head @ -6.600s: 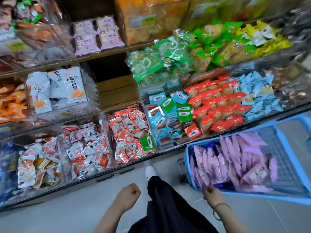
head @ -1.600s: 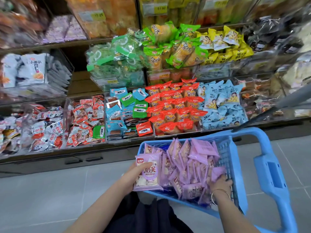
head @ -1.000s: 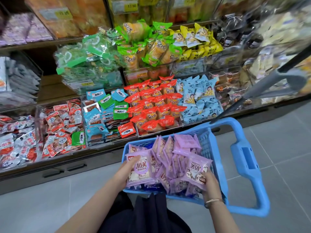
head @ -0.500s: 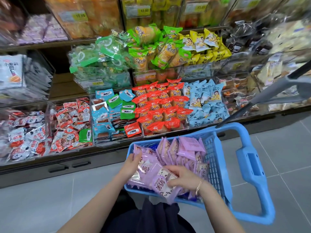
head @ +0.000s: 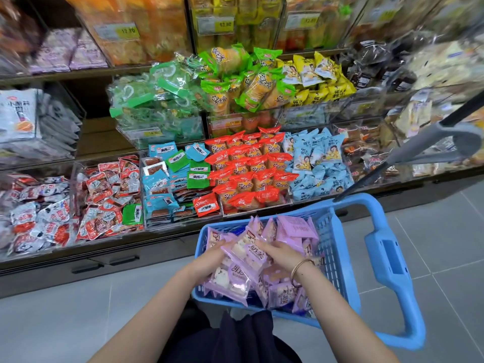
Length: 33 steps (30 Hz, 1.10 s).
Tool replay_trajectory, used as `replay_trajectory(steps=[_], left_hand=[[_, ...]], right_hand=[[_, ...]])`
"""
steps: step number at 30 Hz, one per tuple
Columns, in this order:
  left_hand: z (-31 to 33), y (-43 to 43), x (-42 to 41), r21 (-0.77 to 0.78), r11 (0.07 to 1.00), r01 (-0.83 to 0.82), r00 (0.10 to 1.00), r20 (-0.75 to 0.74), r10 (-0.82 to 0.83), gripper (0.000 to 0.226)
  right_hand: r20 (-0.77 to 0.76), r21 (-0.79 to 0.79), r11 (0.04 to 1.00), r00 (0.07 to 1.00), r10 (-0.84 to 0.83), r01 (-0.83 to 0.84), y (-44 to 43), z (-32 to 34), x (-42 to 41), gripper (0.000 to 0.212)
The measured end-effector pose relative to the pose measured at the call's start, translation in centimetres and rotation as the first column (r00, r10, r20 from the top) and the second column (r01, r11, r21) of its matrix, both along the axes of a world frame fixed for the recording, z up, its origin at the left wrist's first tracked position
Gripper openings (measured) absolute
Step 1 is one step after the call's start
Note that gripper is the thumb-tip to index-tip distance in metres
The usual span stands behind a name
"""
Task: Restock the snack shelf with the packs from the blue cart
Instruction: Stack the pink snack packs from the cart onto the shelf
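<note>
A blue cart [head: 337,258] stands on the floor in front of me, holding several purple snack packs [head: 294,227]. My left hand [head: 209,259] grips a stack of purple packs [head: 235,273] at the cart's near left side. My right hand [head: 277,251], with a bangle on its wrist, lies on top of the same stack and presses it against the left hand. Matching purple packs [head: 70,52] sit on the upper shelf at the far left, blurred.
The snack shelf [head: 167,231] runs across the view with clear bins of red, blue, green and yellow packs. A grey handle [head: 440,142] sticks up at the right over the cart. Grey tiled floor [head: 65,323] lies to my left.
My right hand has brought its pack across onto the stack in my left hand; both hands now hold the packs together. The view moved slightly closer to the cart.
</note>
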<state>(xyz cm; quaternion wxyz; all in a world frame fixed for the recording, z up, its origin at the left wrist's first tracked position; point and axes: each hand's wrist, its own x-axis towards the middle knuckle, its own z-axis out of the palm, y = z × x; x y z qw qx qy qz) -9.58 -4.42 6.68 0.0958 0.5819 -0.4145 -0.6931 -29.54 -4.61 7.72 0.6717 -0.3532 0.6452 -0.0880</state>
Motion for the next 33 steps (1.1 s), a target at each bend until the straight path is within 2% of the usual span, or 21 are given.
replay_trajectory(steps=[1, 3, 6, 9, 12, 15, 17, 19, 20, 22, 24, 25, 28, 30, 33], left_hand=[[-0.2, 0.0, -0.1, -0.003, 1.0, 0.014, 1.0, 0.015, -0.014, 0.083], [-0.7, -0.3, 0.1, -0.001, 1.0, 0.02, 0.998, 0.053, -0.02, 0.079], [-1.2, -0.7, 0.5, 0.044, 0.999, 0.016, 0.995, 0.1, -0.02, 0.077], [-0.9, -0.6, -0.1, 0.096, 0.995, -0.002, 0.996, 0.092, -0.007, 0.079], [-0.7, -0.2, -0.7, 0.184, 0.982, -0.051, 0.995, -0.079, 0.066, 0.107], [-0.6, -0.1, -0.4, 0.146, 0.988, -0.05, 0.992, -0.109, 0.066, 0.144], [-0.8, -0.5, 0.3, 0.126, 0.988, -0.089, 0.985, -0.135, 0.106, 0.145], [-1.0, -0.9, 1.3, 0.116, 0.98, -0.161, 0.972, -0.152, 0.178, 0.133], [-1.0, -0.9, 1.8, 0.119, 0.971, -0.205, 0.963, -0.155, 0.222, 0.123], [-1.1, -0.5, 2.7, 0.134, 0.947, -0.291, 0.935, -0.168, 0.312, 0.103], [-1.1, 0.1, 3.7, 0.157, 0.915, -0.372, 0.903, -0.169, 0.396, 0.092], [-1.2, 0.4, 4.2, 0.172, 0.895, -0.412, 0.884, -0.164, 0.439, 0.09], [-1.2, 1.2, 5.9, 0.217, 0.837, -0.502, 0.829, -0.156, 0.537, 0.08], [-1.3, 1.5, 6.9, 0.2, 0.813, -0.546, 0.807, -0.133, 0.575, 0.078], [-1.0, 1.7, 8.1, 0.177, 0.788, -0.59, 0.782, -0.12, 0.612, 0.079]], right_hand=[[0.087, 0.061, 0.994, 0.992, -0.096, 0.091, 0.4, -0.3, -0.1, 0.063], [0.146, 0.019, 0.987, 0.977, -0.158, 0.157, 0.8, -0.9, -0.6, 0.049], [0.026, -0.119, 0.988, 0.995, -0.092, 0.094, 1.0, -1.1, -0.8, 0.048], [-0.012, -0.201, 0.969, 0.989, -0.15, 0.145, 1.0, -1.0, -0.3, 0.05], [-0.004, -0.281, 0.942, 0.981, -0.193, 0.185, 0.7, -0.7, 0.6, 0.052], [-0.036, -0.341, 0.929, 0.986, -0.164, 0.143, 0.3, -0.8, 1.6, 0.054], [0.074, -0.31, 0.931, 0.981, -0.18, 0.194, -0.1, -0.9, 1.6, 0.047], [0.152, -0.303, 0.916, 0.963, -0.224, 0.261, -0.9, -1.5, 1.0, 0.03], [0.076, -0.362, 0.901, 0.971, -0.225, 0.237, -1.5, -2.1, 0.2, 0.024], [-0.287, -0.495, 0.869, 0.942, -0.173, 0.008, -3.1, -4.1, -2.3, 0.028], [-0.612, -0.444, 0.841, 0.79, -0.033, -0.309, -4.6, -6.4, -5.3, 0.042], [-0.705, -0.357, 0.838, 0.707, 0.048, -0.413, -5.2, -7.7, -6.6, 0.046], [-0.79, -0.137, 0.85, 0.574, 0.217, -0.509, -6.1, -10.6, -8.8, 0.055], [-0.814, -0.092, 0.83, 0.521, 0.255, -0.55, -6.4, -11.9, -8.8, 0.055], [-0.816, -0.063, 0.821, 0.503, 0.284, -0.567, -7.2, -12.7, -8.8, 0.055]])
